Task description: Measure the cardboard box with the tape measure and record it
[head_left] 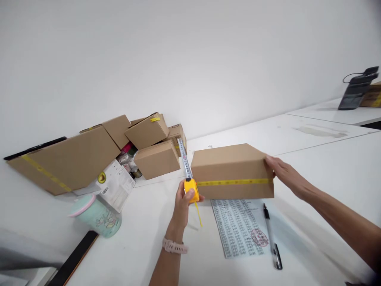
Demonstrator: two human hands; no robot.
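Cardboard box [232,171] with yellow tape-measure print strip, on white desk [133,246], between two bare hands.
Nearest, one pale pink wristband [175,248] on the left wrist; one black-capped pen [270,234], lying on a printed sheet [238,230] with a red stamp, just before the box. Left hand [182,202]: fingers closed round a yellow tape measure [191,190], blade drawn out, pointing away beside the box's left end. Right hand [287,174]: fingers extended, laid against the box's right end, not wrapped round it. To the left, one mint cup [99,218] with pink-rimmed lid; behind it, a white labelled package [117,186] and stacked cartons [156,159]. Far right, one dark object [355,93], type unclear, beside another carton [372,95].
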